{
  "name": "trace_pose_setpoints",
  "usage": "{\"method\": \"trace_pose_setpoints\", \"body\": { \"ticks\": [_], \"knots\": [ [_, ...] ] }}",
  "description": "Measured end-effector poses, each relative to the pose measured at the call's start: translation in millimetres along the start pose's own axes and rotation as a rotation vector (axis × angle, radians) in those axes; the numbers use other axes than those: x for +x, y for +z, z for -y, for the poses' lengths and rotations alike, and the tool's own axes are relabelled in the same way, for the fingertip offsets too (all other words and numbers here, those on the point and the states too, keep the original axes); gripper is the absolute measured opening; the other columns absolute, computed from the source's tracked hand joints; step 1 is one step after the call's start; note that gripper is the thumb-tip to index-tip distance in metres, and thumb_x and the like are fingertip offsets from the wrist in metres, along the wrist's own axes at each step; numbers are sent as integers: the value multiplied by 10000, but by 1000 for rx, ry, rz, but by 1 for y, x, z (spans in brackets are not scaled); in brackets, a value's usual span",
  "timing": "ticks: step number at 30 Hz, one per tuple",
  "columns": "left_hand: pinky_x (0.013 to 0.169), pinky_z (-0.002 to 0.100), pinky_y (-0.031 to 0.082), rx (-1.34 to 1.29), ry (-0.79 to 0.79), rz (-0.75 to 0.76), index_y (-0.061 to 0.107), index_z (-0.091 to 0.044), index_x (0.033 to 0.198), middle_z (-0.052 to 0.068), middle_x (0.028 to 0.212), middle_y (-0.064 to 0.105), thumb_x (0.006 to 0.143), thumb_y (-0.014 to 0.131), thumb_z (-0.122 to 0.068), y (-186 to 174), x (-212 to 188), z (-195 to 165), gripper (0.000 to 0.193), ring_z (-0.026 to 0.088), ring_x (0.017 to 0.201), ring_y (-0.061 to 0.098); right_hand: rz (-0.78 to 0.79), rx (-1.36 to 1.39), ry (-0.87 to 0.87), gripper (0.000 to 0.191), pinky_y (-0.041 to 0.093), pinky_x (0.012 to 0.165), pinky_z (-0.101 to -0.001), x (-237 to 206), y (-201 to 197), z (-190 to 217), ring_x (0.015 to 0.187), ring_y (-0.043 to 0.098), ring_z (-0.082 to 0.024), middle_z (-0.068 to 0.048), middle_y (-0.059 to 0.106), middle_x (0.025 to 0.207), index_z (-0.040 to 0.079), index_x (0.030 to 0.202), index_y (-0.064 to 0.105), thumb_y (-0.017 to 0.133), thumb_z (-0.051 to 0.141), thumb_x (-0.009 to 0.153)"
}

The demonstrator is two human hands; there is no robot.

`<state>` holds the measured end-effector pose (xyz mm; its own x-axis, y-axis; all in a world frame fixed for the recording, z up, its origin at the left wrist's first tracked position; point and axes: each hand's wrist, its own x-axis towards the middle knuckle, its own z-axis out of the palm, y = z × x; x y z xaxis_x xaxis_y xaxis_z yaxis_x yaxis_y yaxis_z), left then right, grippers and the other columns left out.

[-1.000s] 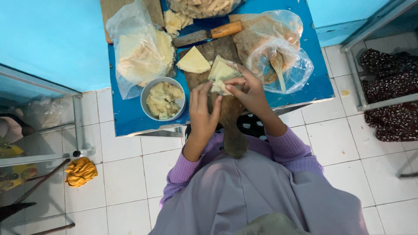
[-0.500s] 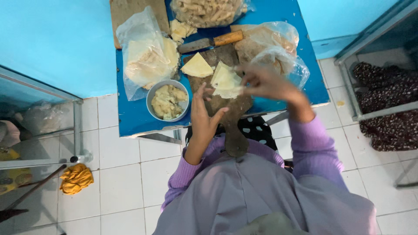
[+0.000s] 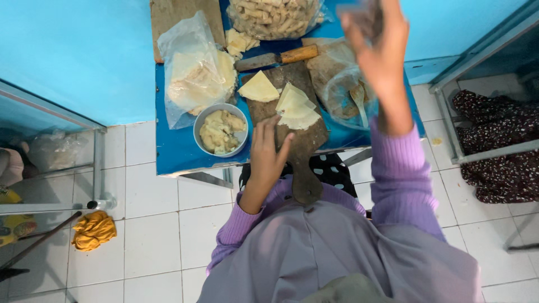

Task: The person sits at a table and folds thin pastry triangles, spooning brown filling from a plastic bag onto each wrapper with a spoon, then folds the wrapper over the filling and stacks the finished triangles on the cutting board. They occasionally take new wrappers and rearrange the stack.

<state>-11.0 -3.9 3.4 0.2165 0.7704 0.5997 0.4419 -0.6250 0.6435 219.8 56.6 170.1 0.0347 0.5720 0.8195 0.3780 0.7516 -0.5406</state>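
Resting flat on the dark wooden cutting board [image 3: 306, 140], the left hand [image 3: 266, 151] lies with its fingers spread loosely and pointing toward twelve o'clock, gripping nothing. The folded pale wrapper [image 3: 296, 106] sits on the same board just off the fingertips, at about one o'clock from that hand, near it, though I cannot tell whether a fingertip touches its edge. A second pale triangle of wrapper [image 3: 259, 88] lies at the board's far left corner, at roughly twelve o'clock from the hand and apart from it. The right hand [image 3: 376, 42] is lifted high above the blue table [image 3: 174, 151], at about two o'clock from the folded wrapper and well clear of it; it is blurred, the fingers look partly curled around something small and dark, but I cannot tell what it is or how firmly it is held. Around the board: a metal bowl of pale filling [image 3: 220, 130] at nine o'clock, a clear bag of stacked wrappers [image 3: 193, 73] beyond it at ten o'clock, a knife with a wooden handle [image 3: 276, 58] across the far end, a bag of finished fried rolls [image 3: 275, 17] at twelve, and a clear bag holding a spoon [image 3: 351, 92] at three o'clock. Nothing lies between the left hand and the folded wrapper.
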Motion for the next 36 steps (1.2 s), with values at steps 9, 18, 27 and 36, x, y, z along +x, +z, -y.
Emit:
{"method": "trace_pose_setpoints", "body": {
  "ticks": [9, 18, 27, 36],
  "knots": [
    [911, 487, 443, 467, -73, 77, 590, 79, 1126, 265, 1144, 557, 903, 721, -233, 27, 24, 11, 405, 440, 1047, 513, 152, -959, 529, 438, 541, 650, -450, -173, -51, -47, 793, 714, -330, -109, 759, 910, 75, 1205, 690, 851, 179, 811],
    [842, 512, 470, 363, -94, 96, 578, 15, 1043, 246, 1023, 587, 982, 651, -116, 37, 28, 13, 162, 440, 979, 585, -61, -802, 459, 415, 565, 654, -369, -198, -36, -69, 781, 737, -280, -135, 732, 931, 28, 1261, 636, 768, -29, 871],
    [733, 531, 502, 0, -108, 46, 545, 12, 1197, 283, 1001, 665, 962, 620, -15, 32, 30, 15, 249, 474, 891, 657, -90, -559, 342, 285, 578, 726, -288, -195, -38, -68, 831, 768, -205, -149, 786, 1004, -23, 1195, 654, 711, -108, 929],
    [679, 516, 509, -29, -186, 103, 544, 2, 1240, 247, 881, 678, 971, 615, -12, 16, 29, 4, 278, 436, 814, 689, -316, -392, 522, 292, 526, 672, -225, -199, -68, -55, 779, 709, -104, -168, 777, 971, -39, 1236, 595, 675, -119, 967]
  ]
}}
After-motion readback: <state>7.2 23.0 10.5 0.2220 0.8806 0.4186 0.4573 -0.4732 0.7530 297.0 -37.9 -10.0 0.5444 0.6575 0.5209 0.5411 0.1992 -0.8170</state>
